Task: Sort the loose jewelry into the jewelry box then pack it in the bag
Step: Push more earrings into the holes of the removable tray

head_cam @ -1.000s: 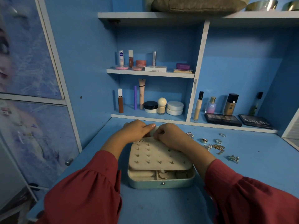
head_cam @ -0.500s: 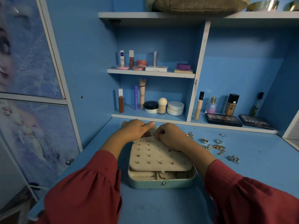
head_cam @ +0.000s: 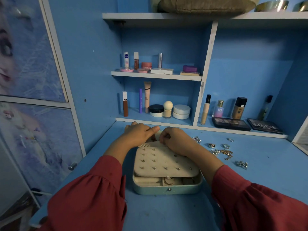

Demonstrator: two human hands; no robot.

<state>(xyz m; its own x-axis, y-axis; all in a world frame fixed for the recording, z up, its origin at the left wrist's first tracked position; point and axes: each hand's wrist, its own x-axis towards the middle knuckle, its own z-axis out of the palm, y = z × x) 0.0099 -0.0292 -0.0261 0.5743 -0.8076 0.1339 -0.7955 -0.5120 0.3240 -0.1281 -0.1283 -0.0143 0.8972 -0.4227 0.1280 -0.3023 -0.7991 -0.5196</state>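
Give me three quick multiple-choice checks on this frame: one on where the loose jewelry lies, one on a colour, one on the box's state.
1. Where is the loose jewelry?
A. On the desk, to the right of the jewelry box
B. On the middle shelf
C. On the floor

2. What colour are the sleeves?
A. Green
B. Red
C. White

3. What state is the jewelry box in?
A. Shut and latched
B. Packed in a bag
C. Open, with a cream studded panel lying over it

Answers: 1 A, rings and charms lie on the desk right of the box. 2 B, both forearms wear red. 3 C, compartments show under the panel, with the left hand and right hand at its far edge.
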